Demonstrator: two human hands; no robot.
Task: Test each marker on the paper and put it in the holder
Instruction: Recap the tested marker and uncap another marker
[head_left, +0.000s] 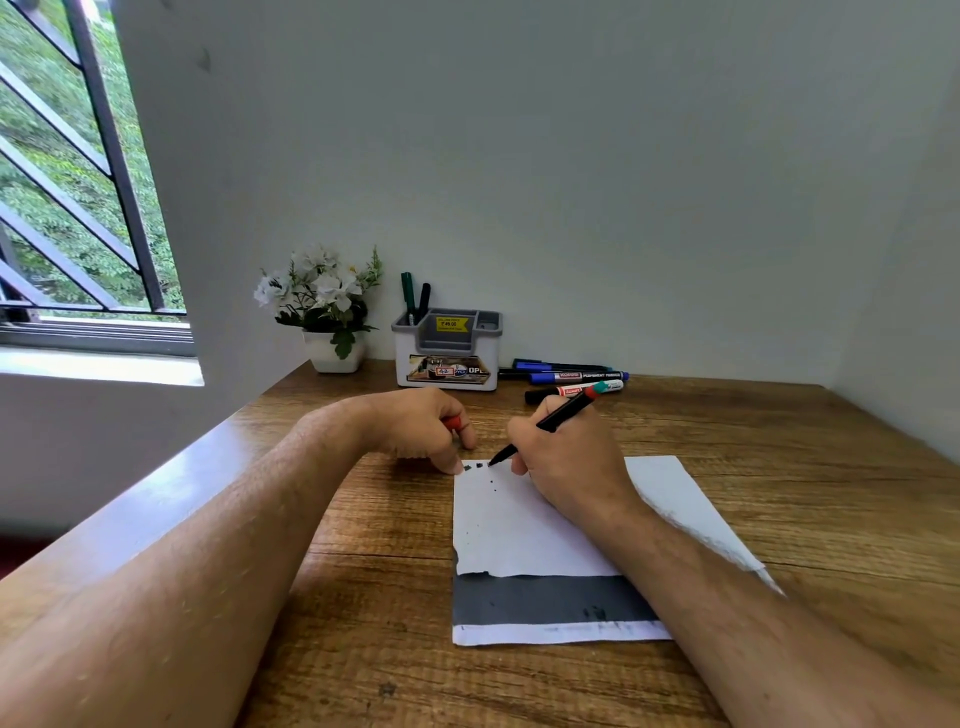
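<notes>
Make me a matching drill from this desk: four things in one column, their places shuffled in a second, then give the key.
Things:
1. red cap
2. black marker
3. flower pot
4. blue marker

Places:
A. lying on the table right of the holder
B. held in the left hand
C. left of the holder, by the wall
D. in the right hand, tip on the paper

Pairs: 1-B, 2-D, 3-C, 4-A

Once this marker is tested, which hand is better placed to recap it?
Left, probably. The left hand already grips the red cap right beside the marker, whose tip touches the paper in the right hand.
</notes>
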